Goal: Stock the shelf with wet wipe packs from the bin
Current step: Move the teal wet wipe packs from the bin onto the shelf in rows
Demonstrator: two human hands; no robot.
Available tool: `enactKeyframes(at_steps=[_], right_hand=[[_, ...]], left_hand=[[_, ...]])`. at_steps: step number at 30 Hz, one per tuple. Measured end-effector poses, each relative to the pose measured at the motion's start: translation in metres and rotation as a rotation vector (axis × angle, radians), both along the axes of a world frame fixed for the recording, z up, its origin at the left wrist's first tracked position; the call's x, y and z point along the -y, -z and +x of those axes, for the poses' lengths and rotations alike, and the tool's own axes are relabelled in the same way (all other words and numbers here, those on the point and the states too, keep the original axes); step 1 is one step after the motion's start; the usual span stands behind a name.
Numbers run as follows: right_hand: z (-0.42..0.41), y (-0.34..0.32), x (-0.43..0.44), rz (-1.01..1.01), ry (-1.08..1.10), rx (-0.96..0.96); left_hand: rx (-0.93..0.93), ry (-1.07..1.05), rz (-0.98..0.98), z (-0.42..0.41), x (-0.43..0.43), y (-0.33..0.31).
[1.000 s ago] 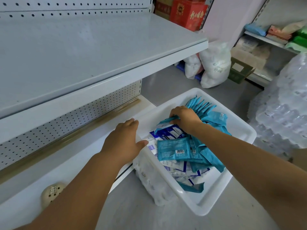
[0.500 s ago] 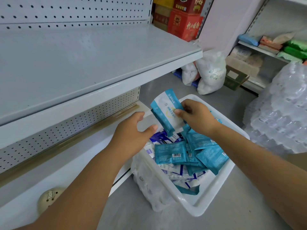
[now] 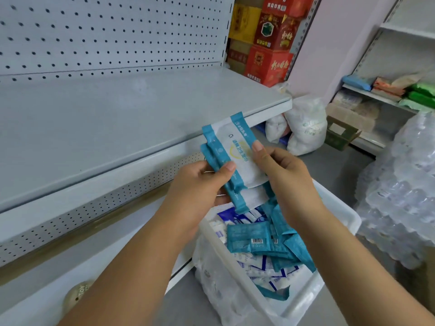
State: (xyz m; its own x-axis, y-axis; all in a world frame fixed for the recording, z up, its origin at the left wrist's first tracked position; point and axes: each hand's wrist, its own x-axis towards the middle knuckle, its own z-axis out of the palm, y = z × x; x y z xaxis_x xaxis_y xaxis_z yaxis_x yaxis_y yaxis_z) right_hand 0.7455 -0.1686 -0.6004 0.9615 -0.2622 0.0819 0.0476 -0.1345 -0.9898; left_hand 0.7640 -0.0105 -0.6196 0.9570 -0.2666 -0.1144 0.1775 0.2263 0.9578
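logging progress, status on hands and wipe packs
Left hand and right hand both gripping wet wipe packs above bin. No packs on shelf yet. Path to shelf open.

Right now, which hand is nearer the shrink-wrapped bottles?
Right. The right hand holds the wet wipe packs on the side facing the shrink-wrapped bottles; the left hand holds them on the shelf side.

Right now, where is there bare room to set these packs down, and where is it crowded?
The shelf is bare from the pegboard back to its front lip, rightward to its end by the red boxes. The bin is crowded with wet wipe packs.
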Motion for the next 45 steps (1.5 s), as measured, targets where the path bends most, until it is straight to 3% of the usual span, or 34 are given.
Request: enactKeyframes(at_steps=[6, 10, 15, 26, 32, 45], right_hand=[[0.025, -0.022, -0.062, 0.157, -0.067, 0.051], [0.050, -0.044, -0.110, 0.144, -0.014, 0.172], [0.080, -0.069, -0.175, 0.211, -0.045, 0.184], [0.087, -0.097, -0.355, 0.654, -0.256, 0.146], [0.076, -0.071, -0.391, 0.630, -0.244, 0.144], [0.068, -0.037, -0.387, 0.585, -0.229, 0.131]], left_hand=[[0.124, -0.320, -0.061, 0.010, -0.046, -0.040], [0.108, -0.485, -0.158, 0.024, -0.091, -0.063], [0.086, -0.611, -0.114, 0.039, -0.174, -0.077], [0.221, -0.746, -0.274, 0.012, -0.329, -0.076], [0.241, -0.845, -0.325, -0.001, -0.353, -0.069], [0.234, -0.802, -0.306, -0.011, -0.336, -0.061]])
